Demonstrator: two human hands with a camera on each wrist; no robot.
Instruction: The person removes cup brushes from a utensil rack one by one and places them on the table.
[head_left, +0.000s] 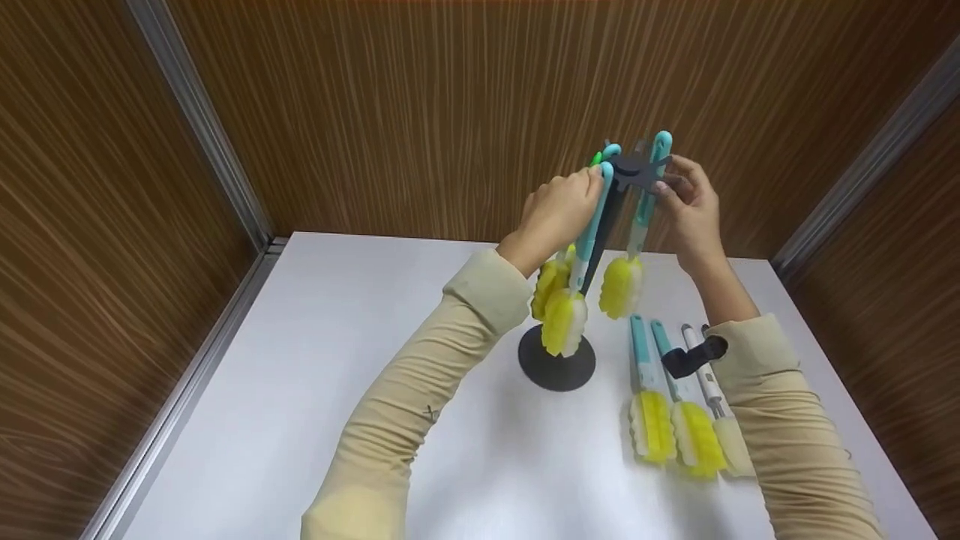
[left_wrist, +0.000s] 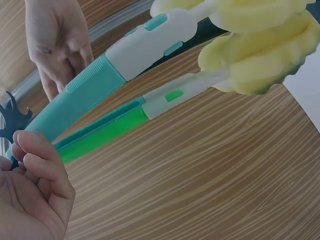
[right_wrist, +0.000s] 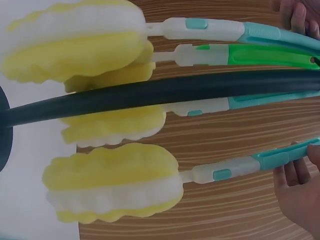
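Observation:
A black stand with a round base and a star-shaped hook top holds several hanging sponge brushes with yellow heads. My left hand pinches the top of a teal brush handle at the hook; its fingers curl round the handle end beside a green brush. My right hand grips another teal brush on the right side of the hook; the right wrist view shows its fingers on that handle below the black pole.
Three more sponge brushes lie side by side on the white table to the right of the stand, under my right forearm. Wood-grain walls with metal corner strips close in the table on three sides.

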